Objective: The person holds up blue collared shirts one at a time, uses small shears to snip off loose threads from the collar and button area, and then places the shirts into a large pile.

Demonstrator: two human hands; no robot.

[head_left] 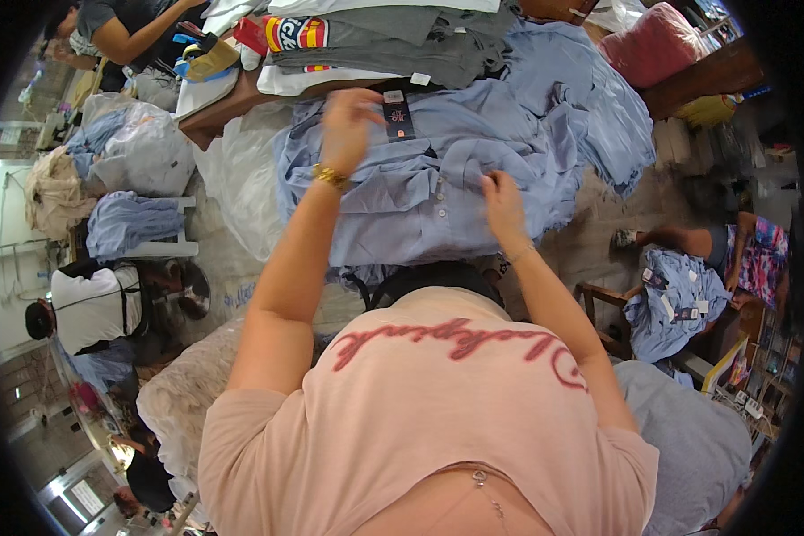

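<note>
Head view, creased blue shirt, round buttons

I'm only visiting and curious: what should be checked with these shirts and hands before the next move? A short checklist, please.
1. Light-blue shirt within reach of both hands: ok.
2. Shirt lying smooth: not ok, it is wrinkled.
3. Pale buttons in view: ok, some show.
4. Dark tag uncovered: ok, most of it shows.
5. Left hand clear of the tag: cannot tell, it is blurred close beside it.
6. Right hand gripping cloth: cannot tell, it is bent over the shirt.
</note>
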